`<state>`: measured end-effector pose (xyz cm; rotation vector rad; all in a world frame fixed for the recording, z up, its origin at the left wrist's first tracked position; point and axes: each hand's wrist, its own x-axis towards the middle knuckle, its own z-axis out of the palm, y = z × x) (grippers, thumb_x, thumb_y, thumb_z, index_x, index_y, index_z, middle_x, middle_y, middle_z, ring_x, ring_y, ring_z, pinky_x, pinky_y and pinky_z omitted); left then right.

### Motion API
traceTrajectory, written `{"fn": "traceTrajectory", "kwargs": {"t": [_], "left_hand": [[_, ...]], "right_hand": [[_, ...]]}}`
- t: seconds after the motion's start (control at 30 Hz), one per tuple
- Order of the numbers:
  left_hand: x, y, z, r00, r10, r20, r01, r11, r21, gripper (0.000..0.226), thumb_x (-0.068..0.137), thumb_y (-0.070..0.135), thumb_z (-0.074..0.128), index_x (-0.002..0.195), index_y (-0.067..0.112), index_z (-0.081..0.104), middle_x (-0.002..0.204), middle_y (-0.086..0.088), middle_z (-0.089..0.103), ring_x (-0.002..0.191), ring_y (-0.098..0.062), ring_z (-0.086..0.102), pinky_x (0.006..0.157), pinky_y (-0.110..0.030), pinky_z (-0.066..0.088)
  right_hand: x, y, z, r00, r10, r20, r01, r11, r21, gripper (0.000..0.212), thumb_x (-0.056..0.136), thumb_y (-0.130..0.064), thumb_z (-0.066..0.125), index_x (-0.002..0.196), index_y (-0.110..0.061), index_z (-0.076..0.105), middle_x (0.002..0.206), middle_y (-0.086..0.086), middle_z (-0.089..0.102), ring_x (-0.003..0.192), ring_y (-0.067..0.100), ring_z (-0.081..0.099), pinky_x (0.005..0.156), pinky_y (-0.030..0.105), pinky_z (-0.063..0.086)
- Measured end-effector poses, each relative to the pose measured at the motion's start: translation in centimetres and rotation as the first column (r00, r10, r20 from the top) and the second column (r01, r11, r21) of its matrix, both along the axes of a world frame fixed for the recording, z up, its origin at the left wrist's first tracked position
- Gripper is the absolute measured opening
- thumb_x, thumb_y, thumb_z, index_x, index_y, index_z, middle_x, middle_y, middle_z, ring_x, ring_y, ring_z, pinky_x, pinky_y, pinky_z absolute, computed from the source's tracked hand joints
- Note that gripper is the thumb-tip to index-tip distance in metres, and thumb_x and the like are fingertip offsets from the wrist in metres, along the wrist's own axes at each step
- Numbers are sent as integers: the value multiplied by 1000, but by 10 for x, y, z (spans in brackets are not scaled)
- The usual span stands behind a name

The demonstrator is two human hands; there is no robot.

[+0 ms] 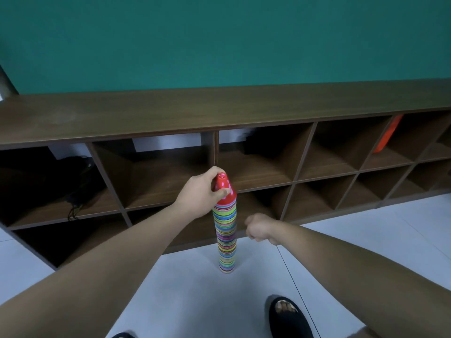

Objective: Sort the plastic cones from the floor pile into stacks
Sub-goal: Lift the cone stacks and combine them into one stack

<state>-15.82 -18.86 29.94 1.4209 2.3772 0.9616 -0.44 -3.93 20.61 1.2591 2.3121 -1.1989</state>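
Stack (227,240) of nested plastic cones, many-coloured bands, stands upright on pale tiled floor (185,289), near the floor's far edge, just in front of the low wooden cubby shelf (170,113). Stack rises past the shelf's lower row of cubbies. Top piece: red cone (226,194) with small pale dots and a hole at the tip, seated on the stack.

Left hand (197,193) grips the red cone from the left side, thumb across its front and fingers wrapped behind near the tip. Right hand (260,229) hangs just right of the stack at mid-height, not touching it; fingers curled in toward the palm, holding nothing.

Shelf backs onto a green wall (219,40). Orange object (388,136) leans in an upper cubby toward the right end; dark bag with cords (75,176) sits in a left cubby. Black slipper (288,318) with toes showing at the floor's near edge, right of the stack; tip of a second slipper (123,335) further left.
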Motion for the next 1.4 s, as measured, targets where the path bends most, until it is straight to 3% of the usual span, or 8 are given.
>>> {"fn": "traceTrajectory", "kwargs": {"t": [0.27,0.43,0.5,0.63,0.93,1.1,1.23,1.4], "left_hand": [[-32,-29,-14,988,62,140,-58,998,-33,61,87,45,83,139,30,54,131,9,67,116,-14,67,91,-29,62],[-48,-45,-35,981,120,149,-127,991,39,57,84,49,85,131,29,59,120,11,69,100,-8,67,75,-18,54],[-58,-54,-46,965,130,230,-148,987,63,51,84,51,84,125,32,62,118,13,71,103,-6,69,84,-27,59],[-74,-71,-67,919,158,361,-199,977,79,48,87,57,80,128,39,62,122,18,74,111,-6,70,101,-42,57],[-96,-80,-77,847,182,498,-263,960,96,41,95,46,72,132,37,57,125,16,72,114,-7,69,89,-35,62],[-104,-86,-83,828,192,527,-284,954,99,46,95,48,71,136,35,55,130,13,70,118,-8,69,89,-35,62],[-106,-89,-85,799,189,572,-307,944,117,47,94,48,71,136,32,56,131,9,71,120,-14,70,98,-45,61],[-110,-93,-86,746,177,642,-335,933,132,54,94,46,72,143,31,53,135,9,69,126,-16,67,105,-49,57]], "right_hand": [[-23,-5,-72,999,14,33,-10,992,-126,17,99,-7,51,105,-14,65,91,7,60,85,24,54,70,28,47],[-15,-4,-164,992,-90,86,101,985,-139,6,72,-23,49,76,-23,54,78,10,53,71,24,47,65,33,40],[-7,6,-213,988,-122,92,136,977,-166,14,73,-20,55,86,-26,57,85,8,55,75,25,51,67,34,44],[8,9,-270,956,-281,82,293,918,-267,61,75,-19,76,132,-23,57,103,15,73,77,26,67,73,34,56],[-20,-10,-285,916,-399,48,382,825,-417,69,86,-15,76,147,-26,46,111,15,71,82,24,63,70,33,52],[-28,-14,-304,903,-430,6,382,796,-470,57,78,-29,83,129,-28,56,113,13,69,87,25,60,75,36,49],[-33,-18,-298,874,-480,-76,379,771,-512,34,81,-15,83,106,-25,64,109,12,70,92,23,61,82,38,52],[-37,-24,-290,845,-518,-133,355,730,-584,34,81,-26,87,108,-24,66,105,3,72,93,17,62,84,37,47]]}}
